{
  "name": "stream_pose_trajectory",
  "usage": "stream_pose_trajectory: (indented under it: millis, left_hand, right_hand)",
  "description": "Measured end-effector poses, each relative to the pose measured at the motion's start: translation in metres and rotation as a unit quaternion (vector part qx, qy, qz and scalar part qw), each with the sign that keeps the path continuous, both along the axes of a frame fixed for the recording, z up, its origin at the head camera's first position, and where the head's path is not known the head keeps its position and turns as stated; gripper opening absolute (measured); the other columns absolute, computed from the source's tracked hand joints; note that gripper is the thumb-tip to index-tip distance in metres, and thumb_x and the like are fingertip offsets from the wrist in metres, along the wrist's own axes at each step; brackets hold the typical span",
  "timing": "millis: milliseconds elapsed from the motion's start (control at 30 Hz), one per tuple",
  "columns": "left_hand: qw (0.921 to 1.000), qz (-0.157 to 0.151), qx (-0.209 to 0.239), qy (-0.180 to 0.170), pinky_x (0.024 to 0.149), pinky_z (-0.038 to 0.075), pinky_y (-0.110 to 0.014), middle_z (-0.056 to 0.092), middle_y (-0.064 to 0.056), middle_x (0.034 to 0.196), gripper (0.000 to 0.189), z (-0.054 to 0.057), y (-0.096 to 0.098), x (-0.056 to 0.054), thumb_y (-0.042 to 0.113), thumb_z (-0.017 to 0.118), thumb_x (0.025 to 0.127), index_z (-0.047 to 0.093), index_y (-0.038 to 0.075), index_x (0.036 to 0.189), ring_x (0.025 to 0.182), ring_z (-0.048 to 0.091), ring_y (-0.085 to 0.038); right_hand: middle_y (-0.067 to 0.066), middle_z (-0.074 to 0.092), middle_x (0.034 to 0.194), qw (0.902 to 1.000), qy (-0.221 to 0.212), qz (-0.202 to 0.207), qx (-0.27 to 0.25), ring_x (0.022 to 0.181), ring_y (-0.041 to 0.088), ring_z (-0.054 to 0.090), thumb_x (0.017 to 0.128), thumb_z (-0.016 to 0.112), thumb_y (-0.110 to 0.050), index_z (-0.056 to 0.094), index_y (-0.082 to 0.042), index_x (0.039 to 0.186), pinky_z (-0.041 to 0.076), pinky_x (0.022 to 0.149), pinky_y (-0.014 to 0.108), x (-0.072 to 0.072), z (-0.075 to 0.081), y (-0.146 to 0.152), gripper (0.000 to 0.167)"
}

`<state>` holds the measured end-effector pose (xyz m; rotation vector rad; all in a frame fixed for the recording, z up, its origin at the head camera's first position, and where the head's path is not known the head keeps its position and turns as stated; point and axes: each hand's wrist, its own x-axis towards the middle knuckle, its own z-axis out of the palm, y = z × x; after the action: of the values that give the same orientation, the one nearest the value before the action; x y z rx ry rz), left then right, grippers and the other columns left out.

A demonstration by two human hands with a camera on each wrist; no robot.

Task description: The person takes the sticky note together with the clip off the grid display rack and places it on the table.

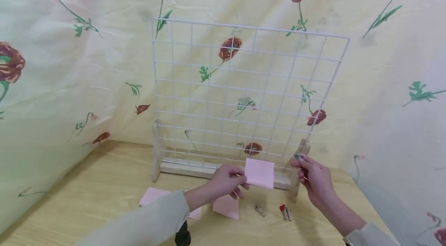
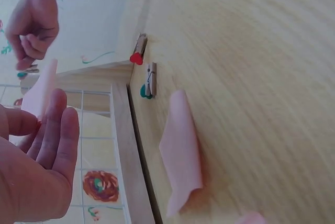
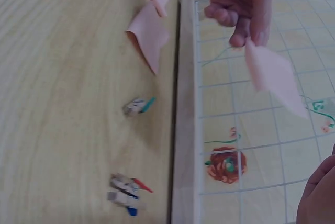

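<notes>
My left hand (image 1: 227,181) pinches a square pink sticky note (image 1: 259,173) by its left edge, in front of the lower part of a white wire grid panel (image 1: 228,101). To the right, near the stand's right foot, my right hand (image 1: 318,179) pinches a small wooden clothespin (image 2: 29,71) with a green end between thumb and fingertips. Below the held note, more clothespins lie on the table: one with a green end (image 3: 137,107) by itself, and a pair (image 1: 285,213), one with a red heart and one with a blue end.
More pink sticky notes (image 1: 226,207) lie curled on the wooden table (image 1: 115,184), partly behind my left forearm. Wooden feet and a crossbar (image 1: 188,169) hold up the grid. Behind it hangs a flower-print cloth (image 1: 115,45).
</notes>
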<state>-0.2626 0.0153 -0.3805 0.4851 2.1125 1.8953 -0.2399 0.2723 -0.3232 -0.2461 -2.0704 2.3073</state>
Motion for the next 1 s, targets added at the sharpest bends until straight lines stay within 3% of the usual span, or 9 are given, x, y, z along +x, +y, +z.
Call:
stream_pose_trajectory:
  millis: [100, 200, 467, 833, 1000]
  left_hand:
    - [1.0, -0.006, 0.002, -0.006, 0.052, 0.056, -0.029, 0.072, -0.01, 0.081, 0.021, 0.003, -0.014, 0.005, 0.009, 0.06, 0.092, 0.064, -0.003, 0.109, 0.053, 0.064, -0.015]
    - [0.9999, -0.011, -0.002, -0.005, 0.053, 0.057, -0.029, 0.072, -0.011, 0.081, 0.026, 0.004, -0.027, 0.011, 0.009, 0.06, 0.092, 0.063, -0.005, 0.113, 0.054, 0.064, -0.014]
    - [0.9998, 0.004, -0.009, -0.019, 0.055, 0.057, -0.031, 0.072, -0.01, 0.083, 0.036, -0.006, -0.062, 0.022, 0.011, 0.061, 0.092, 0.058, -0.006, 0.124, 0.056, 0.065, -0.015]
    - [0.9996, 0.01, -0.015, -0.022, 0.058, 0.056, -0.029, 0.07, -0.01, 0.084, 0.032, -0.007, -0.11, 0.031, 0.013, 0.058, 0.094, 0.058, -0.009, 0.118, 0.061, 0.066, -0.016]
    - [0.9995, 0.016, -0.024, -0.016, 0.058, 0.056, -0.029, 0.07, -0.007, 0.083, 0.037, -0.007, -0.135, 0.035, 0.014, 0.057, 0.095, 0.056, -0.011, 0.122, 0.065, 0.067, -0.016]
  right_hand:
    - [-0.012, 0.066, 0.075, 0.9999, -0.001, -0.001, 0.011, 0.06, 0.001, 0.044, 0.103, 0.042, -0.017, 0.053, -0.01, 0.124, 0.041, 0.054, 0.014, 0.0, -0.005, -0.001, 0.025]
    - [-0.012, 0.066, 0.075, 0.9998, -0.007, -0.006, 0.02, 0.06, 0.001, 0.045, 0.102, 0.044, -0.015, 0.058, -0.015, 0.11, 0.041, 0.054, 0.014, 0.002, -0.011, -0.001, 0.016]
    - [-0.013, 0.066, 0.076, 0.998, -0.035, -0.002, 0.053, 0.061, 0.002, 0.044, 0.102, 0.043, -0.015, 0.047, -0.001, 0.132, 0.042, 0.056, 0.015, 0.01, -0.026, -0.002, 0.033]
    - [-0.01, 0.065, 0.075, 0.9949, -0.068, -0.007, 0.075, 0.06, 0.003, 0.045, 0.099, 0.046, -0.012, 0.057, -0.002, 0.12, 0.043, 0.055, 0.017, 0.023, -0.048, 0.004, 0.025]
    - [-0.01, 0.062, 0.074, 0.993, -0.08, -0.015, 0.086, 0.06, 0.003, 0.045, 0.098, 0.047, -0.014, 0.065, -0.008, 0.103, 0.043, 0.055, 0.017, 0.026, -0.056, 0.009, 0.019]
